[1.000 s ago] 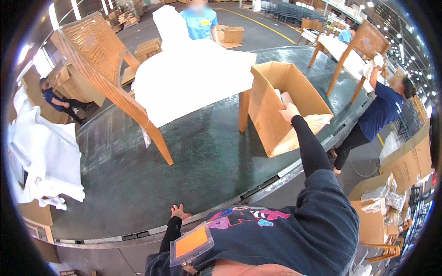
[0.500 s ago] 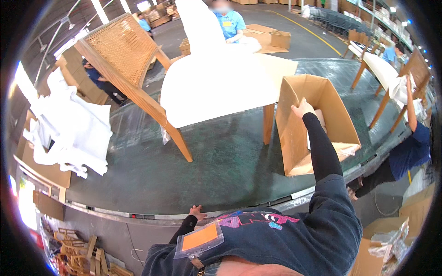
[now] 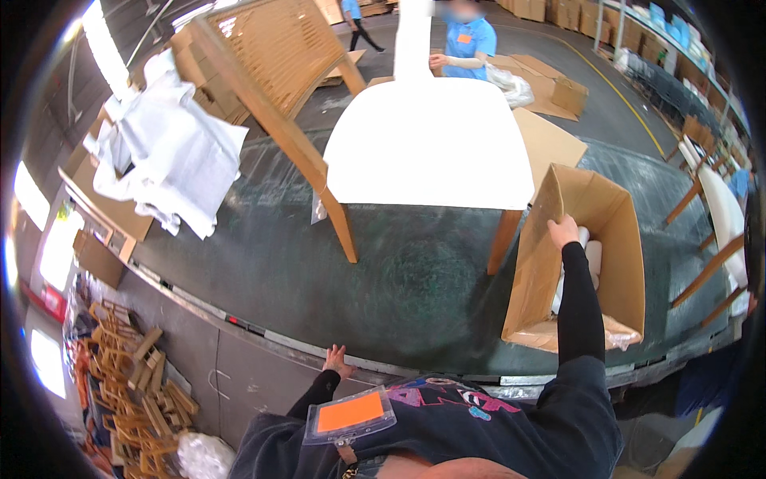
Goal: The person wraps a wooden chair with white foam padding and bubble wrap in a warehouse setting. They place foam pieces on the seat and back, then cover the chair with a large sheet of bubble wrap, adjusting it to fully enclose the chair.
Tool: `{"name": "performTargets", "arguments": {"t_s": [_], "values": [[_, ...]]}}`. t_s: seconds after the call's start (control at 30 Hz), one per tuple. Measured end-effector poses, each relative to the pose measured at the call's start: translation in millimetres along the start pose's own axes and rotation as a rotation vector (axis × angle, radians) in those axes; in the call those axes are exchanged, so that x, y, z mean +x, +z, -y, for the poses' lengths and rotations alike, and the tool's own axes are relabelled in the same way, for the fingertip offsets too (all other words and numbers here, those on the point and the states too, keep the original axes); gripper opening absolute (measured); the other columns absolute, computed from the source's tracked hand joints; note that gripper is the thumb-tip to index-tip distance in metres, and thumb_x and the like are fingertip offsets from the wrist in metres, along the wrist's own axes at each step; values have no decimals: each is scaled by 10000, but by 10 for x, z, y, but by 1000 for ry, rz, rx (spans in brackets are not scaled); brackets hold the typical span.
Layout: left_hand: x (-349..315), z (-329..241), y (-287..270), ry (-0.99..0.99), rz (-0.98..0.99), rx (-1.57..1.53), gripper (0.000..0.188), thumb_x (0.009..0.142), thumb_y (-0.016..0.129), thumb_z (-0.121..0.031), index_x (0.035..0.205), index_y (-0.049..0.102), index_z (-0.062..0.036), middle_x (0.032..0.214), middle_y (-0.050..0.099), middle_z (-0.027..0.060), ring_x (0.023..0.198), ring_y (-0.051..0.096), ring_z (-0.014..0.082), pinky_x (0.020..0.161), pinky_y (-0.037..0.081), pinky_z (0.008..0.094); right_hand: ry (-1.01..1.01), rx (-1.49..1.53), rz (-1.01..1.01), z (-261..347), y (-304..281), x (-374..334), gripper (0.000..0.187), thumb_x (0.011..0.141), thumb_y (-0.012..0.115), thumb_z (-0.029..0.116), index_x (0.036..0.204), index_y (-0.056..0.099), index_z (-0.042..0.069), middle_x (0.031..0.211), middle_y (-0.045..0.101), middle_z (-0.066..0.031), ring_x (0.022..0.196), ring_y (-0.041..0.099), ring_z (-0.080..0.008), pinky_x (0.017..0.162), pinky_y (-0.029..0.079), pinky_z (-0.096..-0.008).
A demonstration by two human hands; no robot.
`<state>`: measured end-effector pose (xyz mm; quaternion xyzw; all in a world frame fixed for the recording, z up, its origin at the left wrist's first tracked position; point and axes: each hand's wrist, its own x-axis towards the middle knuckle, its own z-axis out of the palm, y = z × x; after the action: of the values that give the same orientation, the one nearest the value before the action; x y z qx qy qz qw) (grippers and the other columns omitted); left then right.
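My right hand (image 3: 564, 230) grips the left wall of an open, tall-sided cardboard box (image 3: 622, 239), its arm reaching over the near side. Inside the box lie white rolled or wrapped pieces (image 3: 592, 257), partly hidden by my forearm. My left hand (image 3: 339, 362) is at the near edge of the dark green work surface (image 3: 399, 303), fingers spread and holding nothing. Left of the box stands a wooden chair (image 3: 345, 227) with a woven back and a white seat (image 3: 427, 148). One of its front legs is close to the box.
White sheets (image 3: 171, 144) are piled at the left. Across the surface, a person in a blue shirt (image 3: 469, 40) handles white material. Another white-seated chair (image 3: 722, 211) stands at the far right. Wooden frames (image 3: 144, 399) lie on the floor at lower left, and flat cardboard (image 3: 550, 144) sits behind the box.
My view has turned, so the chair, sheets and box appear farther right. My right hand stays on the box wall and my left stays at the edge. The right-hand co-worker is mostly out of sight.
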<state>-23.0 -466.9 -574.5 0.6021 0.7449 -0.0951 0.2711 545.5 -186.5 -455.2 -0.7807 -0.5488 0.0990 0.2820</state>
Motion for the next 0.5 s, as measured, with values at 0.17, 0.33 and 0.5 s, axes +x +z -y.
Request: {"name": "performTargets", "arguments": {"t_s": [0.17,0.33,0.5], "values": [[263,-245,-16,-8,227,148,1092,678,778,-580,1482,312,-6,1523,256,285,1456,168,430,1161,270,496,-4,2,-4,-152,-130,44,432,803,655,325,1064,675,-20,1022,692,-251,1023,650,-393,901,494,-434],[271,-225,15,-119,315,106,1090,690,792,-538,1513,243,-80,1601,82,211,1491,84,386,1081,338,619,89,22,64,-62,-169,0,459,816,656,348,1144,660,26,1104,686,-208,1078,629,-381,947,465,-435],[293,-179,11,-143,340,119,1156,672,775,-613,1485,246,16,1536,143,311,1444,140,476,1121,289,568,-2,130,58,125,-133,-84,405,820,631,274,1067,657,-45,1041,686,-255,1026,645,-398,912,480,-430]]}}
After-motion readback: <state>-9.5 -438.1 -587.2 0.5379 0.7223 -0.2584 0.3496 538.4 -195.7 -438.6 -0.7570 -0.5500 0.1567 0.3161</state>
